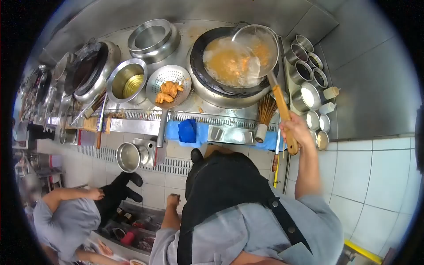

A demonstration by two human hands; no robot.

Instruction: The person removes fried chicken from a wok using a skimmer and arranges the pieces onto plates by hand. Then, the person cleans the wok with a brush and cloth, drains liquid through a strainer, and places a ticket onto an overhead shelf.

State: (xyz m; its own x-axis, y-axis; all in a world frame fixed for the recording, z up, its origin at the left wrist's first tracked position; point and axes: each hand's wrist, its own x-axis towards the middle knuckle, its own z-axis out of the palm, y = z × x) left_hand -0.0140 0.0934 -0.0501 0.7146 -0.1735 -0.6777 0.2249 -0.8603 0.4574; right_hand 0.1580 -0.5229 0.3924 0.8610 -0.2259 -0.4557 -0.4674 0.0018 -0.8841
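My right hand (295,131) is wrapped round the wooden handle (281,106) of a round mesh strainer. The strainer (260,42) lies over the right part of a wok (223,66) of bubbling golden oil, where orange-brown pieces show. To the wok's left, a perforated ladle (154,77) holds several fried pieces (168,92), its handle pointing toward me. Low beside my apron hangs my left hand (173,200), its fingers curled in; whether anything is inside cannot be made out.
Metal cups of sauces and powders (306,96) stand right of the wok. A bamboo brush (265,115) and blue cloth (187,131) lie at the stove's front. Left are an oil pot (132,84) and another wok (90,68). A co-worker (70,216) is at lower left.
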